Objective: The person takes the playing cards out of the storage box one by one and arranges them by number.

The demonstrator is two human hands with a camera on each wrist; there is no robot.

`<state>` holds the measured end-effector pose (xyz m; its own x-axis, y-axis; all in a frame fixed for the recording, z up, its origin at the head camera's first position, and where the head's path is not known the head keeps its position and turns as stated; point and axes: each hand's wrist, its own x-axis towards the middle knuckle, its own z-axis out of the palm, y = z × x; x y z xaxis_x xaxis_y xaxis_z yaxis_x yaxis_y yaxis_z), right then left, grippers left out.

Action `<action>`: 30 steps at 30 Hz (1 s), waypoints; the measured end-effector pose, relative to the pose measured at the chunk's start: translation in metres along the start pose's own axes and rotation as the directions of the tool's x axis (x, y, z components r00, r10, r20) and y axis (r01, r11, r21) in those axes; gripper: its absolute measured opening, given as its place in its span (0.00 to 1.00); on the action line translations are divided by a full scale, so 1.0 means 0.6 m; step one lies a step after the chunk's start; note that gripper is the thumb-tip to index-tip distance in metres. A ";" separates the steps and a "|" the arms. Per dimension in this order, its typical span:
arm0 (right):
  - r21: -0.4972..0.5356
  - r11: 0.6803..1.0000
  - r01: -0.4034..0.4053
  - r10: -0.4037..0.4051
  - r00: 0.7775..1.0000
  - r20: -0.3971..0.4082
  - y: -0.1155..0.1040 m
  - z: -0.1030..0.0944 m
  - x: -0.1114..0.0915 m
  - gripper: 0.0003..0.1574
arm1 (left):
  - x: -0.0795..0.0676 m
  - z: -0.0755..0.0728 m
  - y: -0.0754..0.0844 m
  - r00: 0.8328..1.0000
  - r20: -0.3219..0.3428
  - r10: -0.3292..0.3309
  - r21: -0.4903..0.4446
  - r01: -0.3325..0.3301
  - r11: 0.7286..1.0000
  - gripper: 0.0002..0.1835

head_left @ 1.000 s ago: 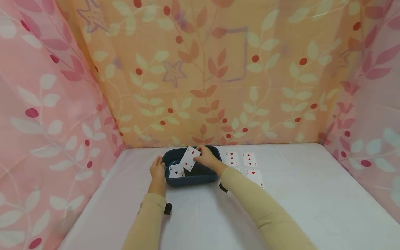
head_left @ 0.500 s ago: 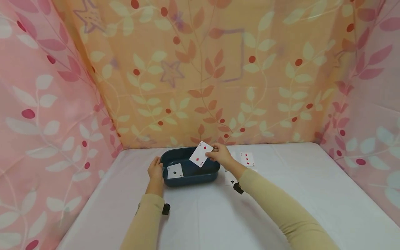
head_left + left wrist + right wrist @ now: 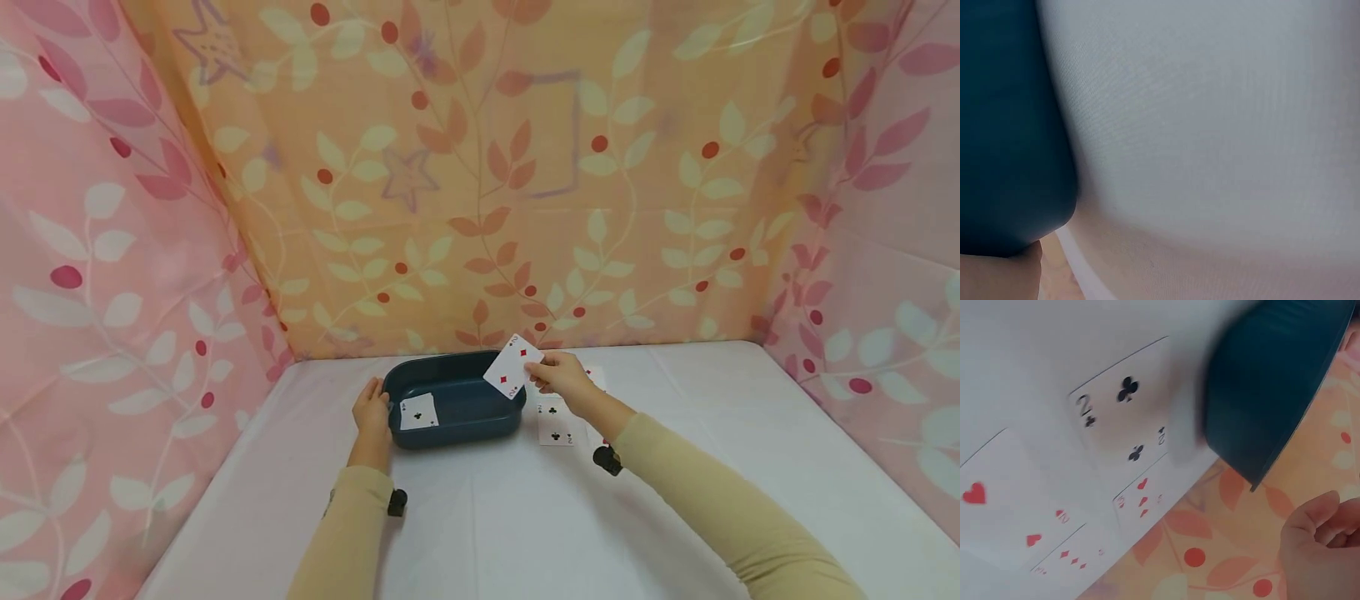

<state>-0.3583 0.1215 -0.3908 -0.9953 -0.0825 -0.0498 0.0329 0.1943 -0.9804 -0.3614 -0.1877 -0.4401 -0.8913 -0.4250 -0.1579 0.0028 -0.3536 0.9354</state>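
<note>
A two of diamonds (image 3: 513, 367) is pinched by my right hand (image 3: 564, 382), held up over the right end of a dark blue tray (image 3: 453, 435). The tray's left end is held by my left hand (image 3: 371, 412), with fingers at the rim. Inside the tray, at the left, lies a card with a club (image 3: 418, 412). In the right wrist view, the right hand's curled fingers (image 3: 1316, 544) show, but the card is out of sight. Only a small part of the left hand (image 3: 997, 275) appears beneath the tray in the left wrist view.
Right of the tray, on the white-covered table (image 3: 480, 525), lie a two of clubs (image 3: 556, 423), a two of hearts (image 3: 1004, 506), a three of diamonds (image 3: 1072, 557) and a three of hearts (image 3: 1142, 500). Patterned cloth (image 3: 465, 208) stands behind the table.
My right hand has lifted the two of diamonds and carried it rightward from over the tray's middle to its right end. The left hand stays at the tray's left end.
</note>
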 end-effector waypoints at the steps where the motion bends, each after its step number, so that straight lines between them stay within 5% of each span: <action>1: 0.005 1.000 -0.003 0.002 1.000 0.004 0.002 -0.006 -0.002 0.12 | 0.000 0.000 0.000 1.000 0.000 0.000 0.000 0.000 1.000 0.29; 10: 0.033 0.998 -0.048 0.049 0.999 0.000 0.017 -0.056 -0.022 0.14 | -0.002 0.004 -0.001 1.000 -0.011 0.009 0.038 -0.009 0.999 0.29; 30: -0.098 0.994 -0.049 0.038 0.993 -0.109 0.047 -0.151 -0.065 0.15 | 0.003 0.001 -0.006 1.000 -0.030 0.008 0.076 -0.006 0.997 0.28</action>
<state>-0.3270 0.2186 -0.3993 -0.9973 0.0316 -0.0662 0.0726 0.2934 -0.9532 -0.3634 -0.1867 -0.4433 -0.8771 -0.4529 -0.1600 -0.0268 -0.2864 0.9577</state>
